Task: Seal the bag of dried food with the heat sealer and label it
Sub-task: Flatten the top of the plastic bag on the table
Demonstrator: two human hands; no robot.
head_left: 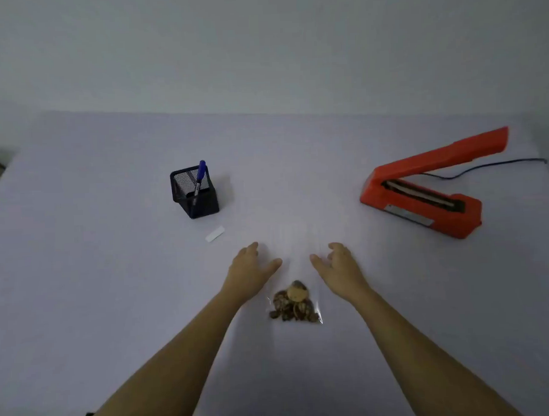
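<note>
A person's two bare forearms reach across a white bench (113, 275), one on either side of a clear plastic bag (294, 271) lying flat at centre. Brown dried food pieces (293, 305) are bunched at the bag's near end, between the wrists. The left hand (252, 267) lies with fingers straight and thumb spread, its grip released, at the bag's left edge. The right hand (339, 264) is at the bag's right edge with fingers loosely bent, grip also released and nothing held. Whether either hand touches the film cannot be told. To the right, well apart from the bag, an orange-red heat sealer (422, 199) sits with its arm raised, a dark cord (483, 169) trailing behind it. On the left, a black mesh pen holder (201, 201) holds a blue pen (200, 177), and a small white label strip (215, 234) lies just in front of it.
</note>
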